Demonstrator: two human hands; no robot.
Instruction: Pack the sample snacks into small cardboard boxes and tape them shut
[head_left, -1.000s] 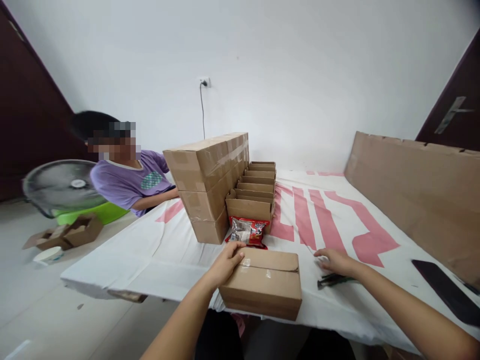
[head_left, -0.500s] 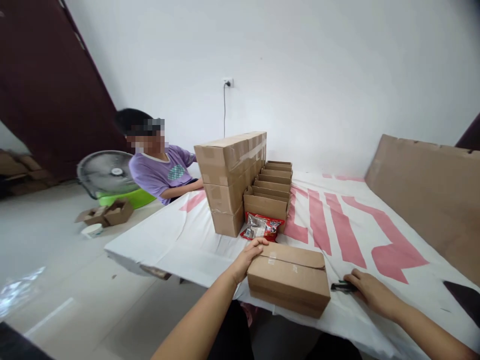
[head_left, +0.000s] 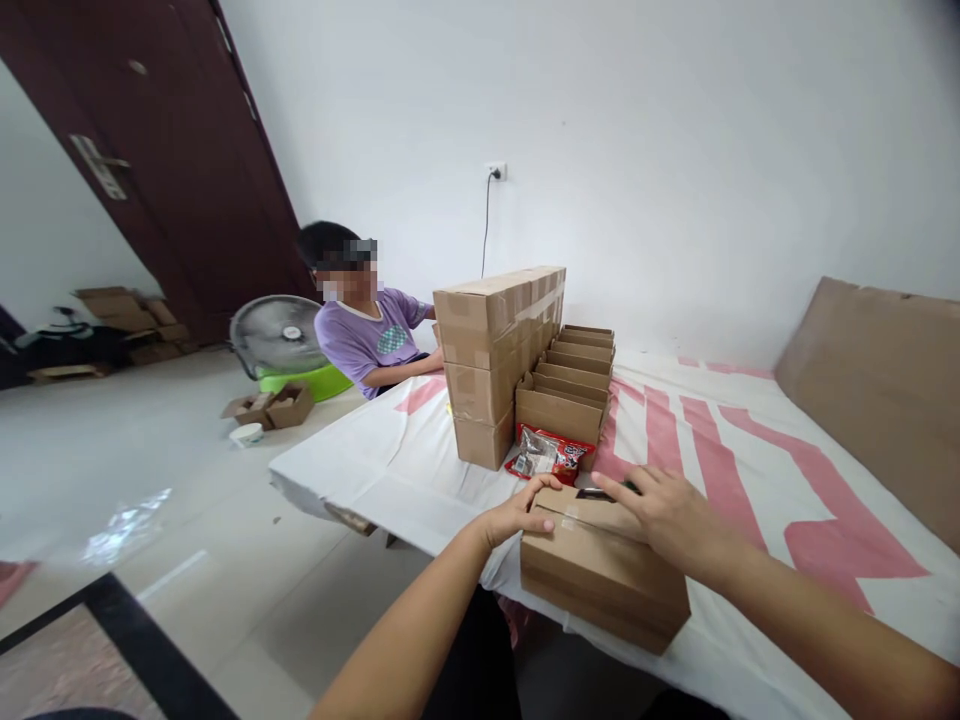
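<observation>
A closed brown cardboard box [head_left: 592, 575] with clear tape on its lid lies at the near edge of the table. My left hand [head_left: 521, 510] rests on the box's far left corner, fingers curled over the edge. My right hand [head_left: 664, 510] hovers over the lid's far side, shut on a small dark tool [head_left: 600, 493] whose tip touches the lid. Just beyond the box lies a red snack packet [head_left: 547, 455].
A stack of sealed boxes [head_left: 495, 350] and a row of open boxes [head_left: 574, 385] stand mid-table on the white and pink cloth [head_left: 750, 470]. A person in a purple shirt [head_left: 367, 335] sits at the far left by a fan [head_left: 277, 335]. Flat cardboard [head_left: 877, 385] leans at right.
My right hand picked the dark tool up from the cloth right of the box and brought it over the lid. The view swung to the left.
</observation>
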